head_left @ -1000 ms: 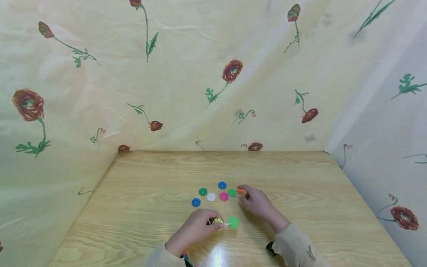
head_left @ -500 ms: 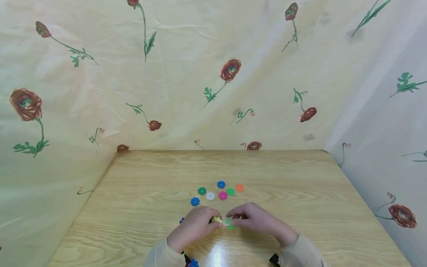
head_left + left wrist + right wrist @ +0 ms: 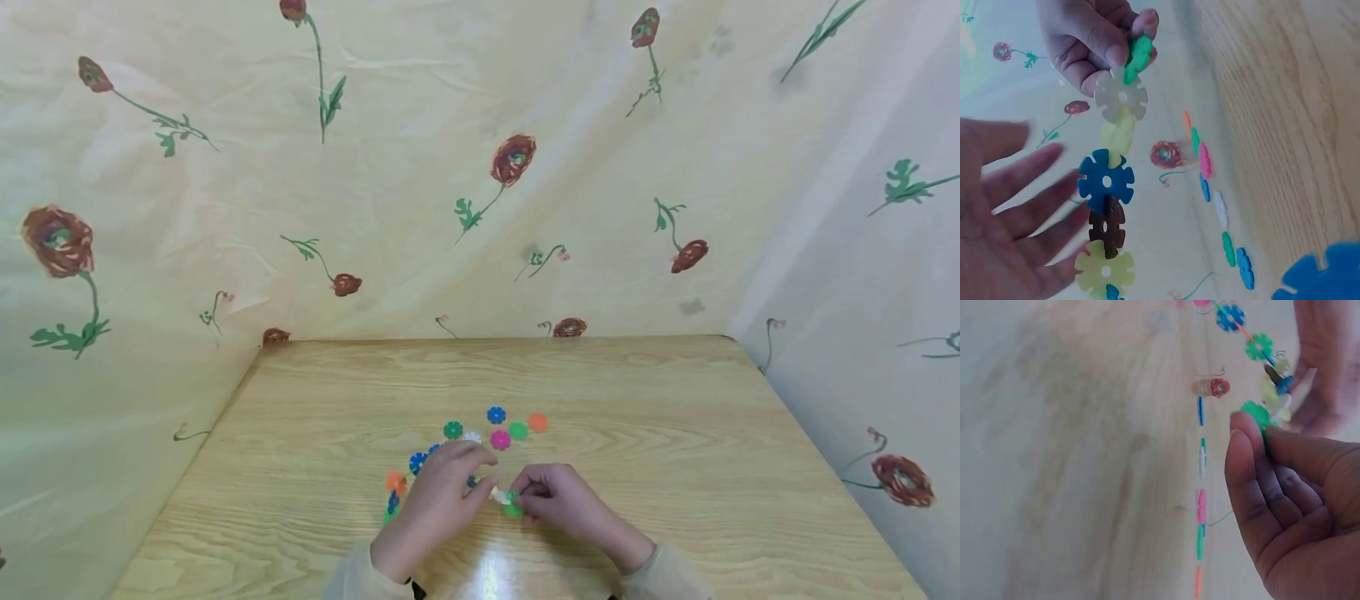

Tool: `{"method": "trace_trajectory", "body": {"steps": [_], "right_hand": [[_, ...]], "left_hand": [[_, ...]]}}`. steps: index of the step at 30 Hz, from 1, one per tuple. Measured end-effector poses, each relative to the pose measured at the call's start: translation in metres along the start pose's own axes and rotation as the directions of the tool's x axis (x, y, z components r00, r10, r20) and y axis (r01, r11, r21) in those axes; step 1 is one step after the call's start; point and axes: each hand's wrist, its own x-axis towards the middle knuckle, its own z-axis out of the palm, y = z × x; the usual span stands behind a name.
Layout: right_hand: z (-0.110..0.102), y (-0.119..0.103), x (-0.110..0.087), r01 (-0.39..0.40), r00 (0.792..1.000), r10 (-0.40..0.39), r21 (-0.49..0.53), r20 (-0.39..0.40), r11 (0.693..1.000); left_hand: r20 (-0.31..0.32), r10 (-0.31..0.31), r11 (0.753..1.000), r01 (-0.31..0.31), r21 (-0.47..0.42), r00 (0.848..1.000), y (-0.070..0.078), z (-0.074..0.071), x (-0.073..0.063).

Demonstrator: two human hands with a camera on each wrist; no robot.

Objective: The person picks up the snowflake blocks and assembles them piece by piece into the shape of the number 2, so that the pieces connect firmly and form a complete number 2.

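Observation:
A chain of notched plastic snowflake discs runs between the two hands. My right hand (image 3: 558, 498) pinches the green disc (image 3: 1139, 59) at its end between thumb and fingers. From there the left wrist view shows a whitish disc (image 3: 1121, 97), a pale yellow disc (image 3: 1117, 134), a blue disc (image 3: 1105, 179), a brown disc (image 3: 1107, 225) and another yellow disc (image 3: 1105, 272), slotted edge to edge. My left hand (image 3: 442, 496) is beside the chain with its fingers apart, gripping nothing. More of the chain, including an orange disc (image 3: 395, 481), shows left of that hand.
Loose discs lie in a loose group beyond the hands on the wooden table (image 3: 637, 400): a blue one (image 3: 497, 414), a dark green one (image 3: 453, 430), a pink one (image 3: 500, 439), a light green one (image 3: 518, 431) and an orange one (image 3: 537, 422). Flowered cloth (image 3: 420, 167) surrounds the table.
My right hand has come back from the loose orange disc to the green disc at the chain's end. My left hand has let go of the chain, whose other part now shows at its left.

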Motion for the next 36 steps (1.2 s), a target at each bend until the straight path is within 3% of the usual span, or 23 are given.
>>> {"method": "trace_trajectory", "body": {"steps": [2,4,6,7,8,10,12,14,16,17,19,21,22,23,25,27,29,31,34,36], "right_hand": [[0.000,0.002,0.000,-0.008,1.000,0.009,0.016,-0.025,1.000],[0.001,0.002,0.001,-0.014,0.999,0.016,0.028,-0.048,1.000],[0.002,0.003,0.001,-0.018,0.998,0.021,0.044,-0.066,0.999],[0.002,0.004,0.001,-0.019,0.997,0.022,0.049,-0.075,0.999],[0.002,0.003,0.000,-0.013,0.996,0.017,0.045,-0.083,0.999],[0.002,0.004,0.000,-0.004,0.995,0.009,0.043,-0.099,0.999],[0.003,0.004,0.000,0.007,0.994,-0.002,0.044,-0.113,0.999],[0.003,0.004,0.000,0.020,0.992,-0.013,0.059,-0.124,0.998],[0.003,0.005,0.000,0.045,0.991,-0.033,0.085,-0.132,0.995],[0.004,0.005,0.000,0.061,0.990,-0.047,0.098,-0.135,0.993],[0.006,0.006,0.001,0.097,0.987,-0.078,0.129,-0.141,0.987],[0.008,0.006,0.002,0.130,0.984,-0.108,0.157,-0.143,0.979],[0.009,0.006,0.003,0.140,0.983,-0.116,0.168,-0.144,0.976],[0.010,0.006,0.003,0.146,0.982,-0.122,0.177,-0.144,0.973],[0.013,0.006,0.005,0.154,0.981,-0.128,0.192,-0.142,0.969],[0.016,0.006,0.007,0.157,0.981,-0.131,0.196,-0.141,0.968],[0.018,0.006,0.008,0.151,0.982,-0.125,0.200,-0.139,0.968],[0.019,0.006,0.010,0.137,0.985,-0.112,0.203,-0.132,0.969],[0.019,0.003,0.011,0.102,0.990,-0.081,0.189,-0.114,0.977],[0.016,0.002,0.013,0.085,0.992,-0.072,0.126,-0.105,0.988]], "left_hand": [[-0.145,0.026,0.998,-0.034,-0.047,0.989,0.003,-0.001,-0.003],[-0.174,0.004,0.989,-0.030,-0.144,0.985,0.007,-0.005,-0.006],[-0.058,-0.052,0.968,0.036,-0.247,0.997,0.009,-0.007,-0.010],[0.039,-0.080,0.951,0.088,-0.297,0.996,0.010,-0.007,-0.013],[0.138,-0.094,0.931,0.136,-0.338,0.986,0.010,-0.007,-0.016],[0.314,-0.119,0.897,0.238,-0.373,0.942,0.007,-0.001,-0.020],[0.416,-0.151,0.850,0.333,-0.409,0.897,0.003,0.007,-0.023],[0.452,-0.207,0.764,0.432,-0.479,0.868,-0.003,0.017,-0.024],[0.451,-0.269,0.642,0.508,-0.575,0.851,-0.009,0.025,-0.022],[0.445,-0.294,0.571,0.529,-0.628,0.846,-0.011,0.029,-0.021],[0.412,-0.330,0.451,0.525,-0.722,0.849,-0.014,0.034,-0.019],[0.374,-0.350,0.378,0.494,-0.783,0.859,-0.015,0.038,-0.017],[0.355,-0.360,0.367,0.481,-0.796,0.863,-0.015,0.039,-0.017],[0.333,-0.368,0.358,0.463,-0.811,0.868,-0.015,0.040,-0.016],[0.289,-0.377,0.366,0.428,-0.826,0.880,-0.014,0.042,-0.016],[0.242,-0.382,0.406,0.398,-0.823,0.892,-0.013,0.042,-0.015],[0.196,-0.376,0.454,0.364,-0.813,0.906,-0.012,0.042,-0.014],[0.154,-0.376,0.524,0.347,-0.778,0.914,-0.012,0.041,-0.013],[0.136,-0.382,0.602,0.358,-0.714,0.914,-0.011,0.037,-0.013],[0.132,-0.399,0.650,0.382,-0.657,0.907,-0.012,0.035,-0.014]]}}
